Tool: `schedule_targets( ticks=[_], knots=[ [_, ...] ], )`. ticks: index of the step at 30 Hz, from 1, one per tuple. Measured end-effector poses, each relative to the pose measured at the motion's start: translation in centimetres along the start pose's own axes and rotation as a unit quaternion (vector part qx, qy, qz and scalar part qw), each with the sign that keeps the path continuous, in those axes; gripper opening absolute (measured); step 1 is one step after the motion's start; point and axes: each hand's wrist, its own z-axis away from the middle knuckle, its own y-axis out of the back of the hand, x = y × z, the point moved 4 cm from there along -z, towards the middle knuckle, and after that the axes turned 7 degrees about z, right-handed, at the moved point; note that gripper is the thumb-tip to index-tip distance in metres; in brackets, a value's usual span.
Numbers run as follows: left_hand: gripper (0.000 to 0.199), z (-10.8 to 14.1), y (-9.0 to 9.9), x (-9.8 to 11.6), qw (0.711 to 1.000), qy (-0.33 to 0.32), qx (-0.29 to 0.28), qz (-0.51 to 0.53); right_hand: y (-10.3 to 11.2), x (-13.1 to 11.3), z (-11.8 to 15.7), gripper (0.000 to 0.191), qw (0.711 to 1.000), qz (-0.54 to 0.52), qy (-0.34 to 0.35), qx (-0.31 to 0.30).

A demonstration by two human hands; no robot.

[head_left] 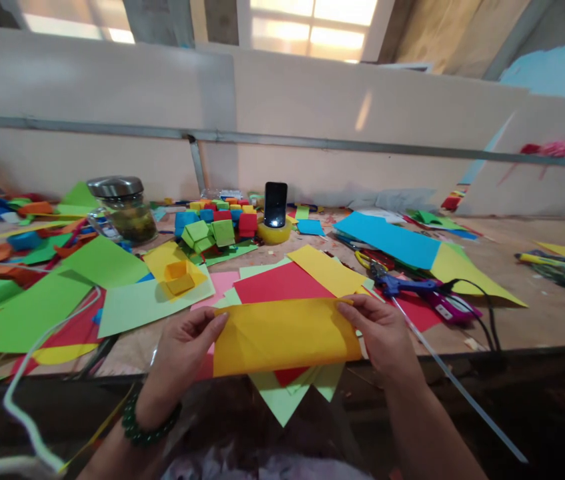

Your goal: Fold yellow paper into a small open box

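A yellow sheet of paper (287, 337), long and creased, is held level above the table's front edge. My left hand (187, 353) pinches its left end between thumb and fingers, a dark green bead bracelet (148, 427) round that wrist. At the opposite end, my right hand (379, 337) grips the upper right corner. Beneath and behind the sheet lie red paper (282, 283), another yellow piece (327, 268) and pale green sheets (282, 400) whose corners stick out past the table edge. To the right rests a blue glue gun (407, 285) with a clear glue stick.
A lidded glass jar (129, 217) stands at back left. Folded paper cubes (212, 227) and a phone (275, 205) propped on a yellow tape roll (275, 232) are at the back. Green sheets (102, 263) and a white cable (27, 413) lie left, blue paper (389, 239) right.
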Motion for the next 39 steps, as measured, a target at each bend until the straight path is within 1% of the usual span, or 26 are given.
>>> schedule_targets(
  ticks=[4,6,9,13,16,18,22,27,31,35,39],
  knots=[
    [0.036,-0.2,-0.2,0.1,1.000,0.008,0.010,0.000,-0.2,-0.5,-0.1,0.026,1.000,0.005,-0.011,0.000],
    [0.036,-0.3,-0.4,0.2,1.000,0.013,0.011,0.013,-0.1,-0.5,-0.2,0.029,1.000,-0.002,-0.025,0.017],
    [0.035,-0.3,-0.7,0.6,0.999,0.012,0.005,0.039,0.2,0.0,-0.5,0.030,0.998,-0.017,-0.047,0.041],
    [0.036,-0.3,-1.1,1.2,0.998,0.001,-0.001,0.057,0.2,1.0,-1.0,0.029,0.995,-0.035,-0.084,0.035],
    [0.038,-0.2,-1.2,1.6,0.998,-0.005,-0.001,0.058,0.3,1.5,-1.2,0.032,0.993,-0.044,-0.101,0.045],
    [0.038,-0.1,-1.3,1.7,0.999,-0.011,-0.006,0.052,0.3,1.6,-1.3,0.032,0.993,-0.043,-0.101,0.049],
    [0.034,0.1,-1.3,1.7,0.999,-0.024,-0.003,0.036,0.2,1.5,-1.5,0.028,0.995,-0.031,-0.084,0.039],
    [0.030,0.5,-1.4,1.8,0.999,-0.027,-0.011,0.043,-0.2,1.4,-1.2,0.032,0.994,-0.021,-0.104,0.033],
    [0.031,0.7,-1.6,2.1,0.998,-0.031,-0.025,0.054,-0.2,1.7,-1.2,0.032,0.994,-0.016,-0.099,0.035],
    [0.032,0.7,-1.7,2.2,0.998,-0.041,-0.020,0.039,0.1,2.2,-1.6,0.032,0.995,-0.008,-0.096,0.029],
    [0.032,0.6,-1.6,2.1,0.999,-0.045,-0.017,0.023,0.2,2.1,-1.7,0.030,0.996,-0.006,-0.079,0.036]
  ],
)
